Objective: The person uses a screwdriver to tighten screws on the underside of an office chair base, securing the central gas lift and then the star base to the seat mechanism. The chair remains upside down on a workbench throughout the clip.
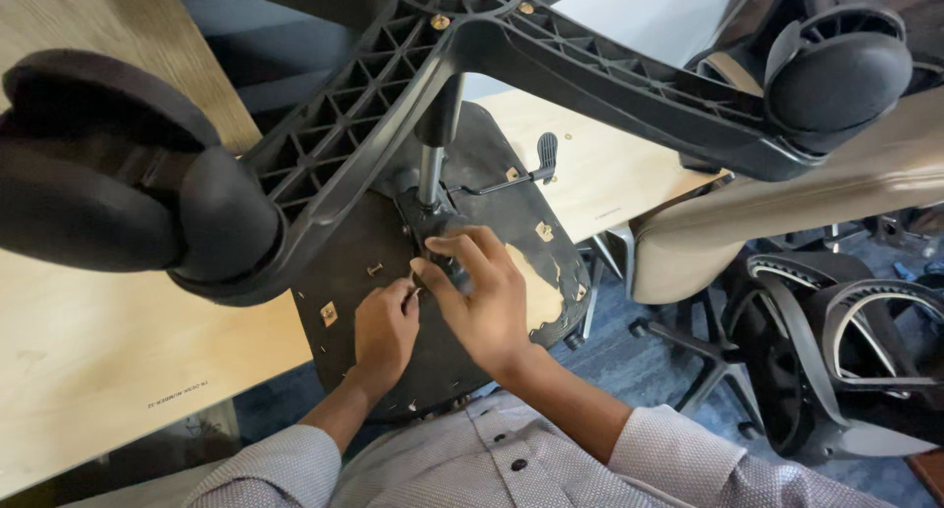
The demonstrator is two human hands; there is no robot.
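So the office chair was flipped upside down with its seat underside lying on the light wooden tabletop, star base and casters sticking up toward the camera. What worried me most was that heavy base: it hung right over both hands on the gas lift column, so any hard tug at the mechanism could have rocked it and tipped the chair off the tabletop edge, or pinched a finger. My left hand was curled nearly closed, fingertips pinched around something tiny at the edge of the black mechanism plate. Probably a bolt or small tool, but honestly I couldn't tell which, and something that small could easily slip and drop to the floor. My right hand was spread loosely over the plate, fingers bent and pressing on it rather than gripping. The plate sat directly under the right fingers, touching them, just beside the left fingertips.
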